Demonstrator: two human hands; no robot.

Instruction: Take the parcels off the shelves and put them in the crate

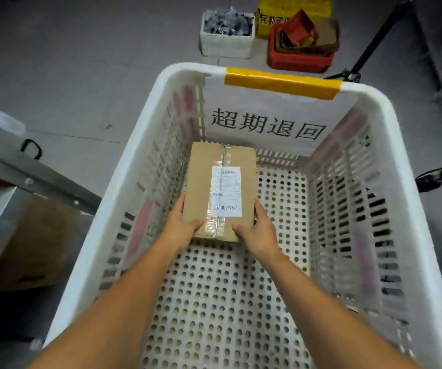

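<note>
You are standing in a parcel depot or courier pickup station, looking down at a bare grey concrete floor (68, 62). A large white perforated crate (406, 235) is sitting in front of you, carrying a printed Chinese sign (267, 125) on its far wall and yellow tape (282, 82) on its rim. A taped cardboard parcel (221, 190) bearing a shipping label (226, 191) is lying inside. A metal shelf frame (36, 171) is running along your left, and sorting bins are waiting beyond: a foam box (226, 43) and a red crate (298, 61).
</note>
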